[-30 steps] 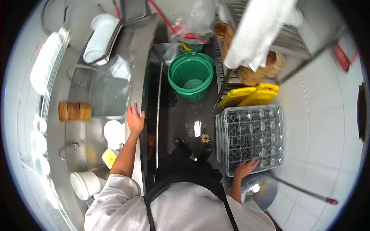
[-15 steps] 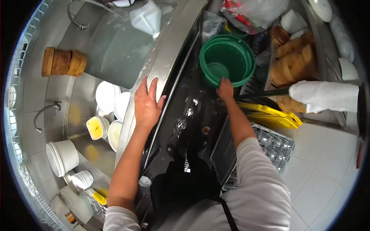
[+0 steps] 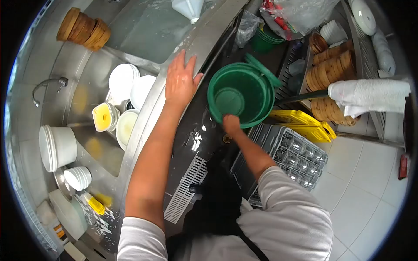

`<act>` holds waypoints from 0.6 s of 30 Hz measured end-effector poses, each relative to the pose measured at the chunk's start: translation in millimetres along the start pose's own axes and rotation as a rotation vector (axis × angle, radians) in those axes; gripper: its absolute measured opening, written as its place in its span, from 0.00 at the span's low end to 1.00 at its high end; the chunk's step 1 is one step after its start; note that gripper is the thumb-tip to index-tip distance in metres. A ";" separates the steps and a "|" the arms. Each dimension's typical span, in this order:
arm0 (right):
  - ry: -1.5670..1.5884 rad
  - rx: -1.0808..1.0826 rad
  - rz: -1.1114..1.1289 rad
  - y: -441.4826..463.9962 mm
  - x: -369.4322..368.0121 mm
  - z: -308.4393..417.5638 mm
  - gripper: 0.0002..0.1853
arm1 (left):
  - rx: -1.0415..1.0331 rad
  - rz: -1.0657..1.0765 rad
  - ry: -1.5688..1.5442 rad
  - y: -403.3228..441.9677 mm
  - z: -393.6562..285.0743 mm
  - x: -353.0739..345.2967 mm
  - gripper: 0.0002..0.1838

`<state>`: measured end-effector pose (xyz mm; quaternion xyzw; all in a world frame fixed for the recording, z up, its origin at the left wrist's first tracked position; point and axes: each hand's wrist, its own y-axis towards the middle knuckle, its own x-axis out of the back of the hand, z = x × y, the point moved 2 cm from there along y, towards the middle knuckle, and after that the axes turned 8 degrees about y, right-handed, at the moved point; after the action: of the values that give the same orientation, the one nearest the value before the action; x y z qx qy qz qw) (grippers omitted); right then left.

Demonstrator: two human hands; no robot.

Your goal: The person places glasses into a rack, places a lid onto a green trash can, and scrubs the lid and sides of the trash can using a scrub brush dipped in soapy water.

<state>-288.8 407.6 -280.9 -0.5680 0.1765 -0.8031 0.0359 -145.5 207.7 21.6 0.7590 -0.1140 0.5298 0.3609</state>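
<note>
- Bucket (image 3: 254,99) is the big green one, sitting mid-scene between the sink edge on the left and the shelving on the right. Can't tell if its base is flat on the floor.
- right hand (image 3: 231,124) is closed over the near rim of it, fingers curled around the edge.
- left hand (image 3: 180,82) is open and pressed palm-down on the metal sink edge (image 3: 150,106), fingers spread and pointing to the far end. Looks kinda wet tbh.
- Left of that arm, down in the sink area, there's a bunch of white dishes (image 3: 124,81), with a yellow-topped container (image 3: 102,117) just beside them.
- Nearer on that side: a white tub (image 3: 60,148), some stacked white bowls (image 3: 78,178) and a yellow brush (image 3: 95,204) lying in suds.
- Far left has wooden steamers (image 3: 82,29) grouped by the water-filled basin (image 3: 141,35), and a white jug (image 3: 187,8) sits at the basin's far end.
- Over on the right, near the bucket, yellow panels (image 3: 300,124) lean behind a glass rack (image 3: 300,158).
- Past those, bamboo baskets (image 3: 331,71) fill the shelf, and a white cloth (image 3: 370,98) hangs just nearer.
- White slotted grate (image 3: 187,189) is down on the dark floor (image 3: 178,152), close to the person's feet.
</note>
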 end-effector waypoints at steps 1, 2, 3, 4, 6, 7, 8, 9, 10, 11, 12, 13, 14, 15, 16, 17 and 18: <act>-0.009 0.025 0.019 -19.7 -9.5 20.7 0.07 | -0.025 -0.042 -0.013 -12.2 -5.3 7.6 0.26; -0.016 0.048 0.037 -37.7 -20.0 40.3 0.08 | -0.054 -0.084 -0.025 -26.5 -12.6 15.7 0.25; 0.023 0.040 -0.026 -54.9 -37.9 58.2 0.06 | -0.082 -0.116 -0.038 -47.1 -21.5 23.9 0.23; 0.066 0.029 -0.085 -72.6 -58.0 75.5 0.05 | -0.083 -0.125 -0.123 -80.5 -35.6 35.4 0.21; 0.082 0.037 -0.123 -108.9 -84.8 113.9 0.06 | -0.102 -0.015 -0.182 -166.6 -50.6 42.6 0.21; 0.092 0.037 -0.147 -126.3 -96.2 132.5 0.07 | -0.024 0.095 -0.182 -216.2 -52.3 38.7 0.21; 0.110 0.054 -0.142 -143.6 -110.2 150.1 0.07 | 0.071 0.214 -0.200 -267.2 -49.1 31.8 0.21; 0.125 0.074 -0.137 -161.7 -126.6 168.2 0.07 | 0.149 0.317 -0.198 -321.1 -37.1 18.5 0.23; 0.135 0.102 -0.126 -182.2 -141.1 183.7 0.07 | 0.228 0.359 -0.184 -374.6 -23.9 8.8 0.27; 0.169 0.101 -0.101 -204.6 -151.8 198.3 0.07 | 0.344 0.409 -0.133 -427.6 -7.4 -0.2 0.31; 0.201 0.104 -0.070 -229.8 -160.1 214.1 0.08 | 0.467 0.460 -0.082 -474.7 8.5 -6.6 0.36; 0.229 0.108 -0.034 -253.0 -167.2 227.3 0.09 | 0.734 0.593 -0.114 -511.6 20.3 -11.2 0.41; 0.257 0.139 0.001 -277.1 -174.3 239.1 0.09 | 1.008 0.728 -0.151 -549.5 28.3 -16.1 0.45; 0.282 0.170 0.041 -300.2 -181.2 249.4 0.09 | 1.122 0.721 -0.225 -592.9 41.4 -29.5 0.47; 0.306 0.202 0.082 -317.0 -183.3 256.4 0.09 | 1.237 0.711 -0.303 -637.2 56.6 -47.6 0.50; 0.388 0.283 0.171 -331.1 -183.3 258.7 0.09 | 1.356 0.694 -0.381 -668.4 61.6 -56.3 0.52; 0.474 0.363 0.267 -347.5 -180.6 258.4 0.09 | 1.509 0.735 -0.561 -646.1 41.0 -15.9 0.48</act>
<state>63.4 716.5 -255.1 -0.3213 0.1069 -0.9196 0.1994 236.5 638.0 -275.7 0.8121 -0.0549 0.3406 -0.4705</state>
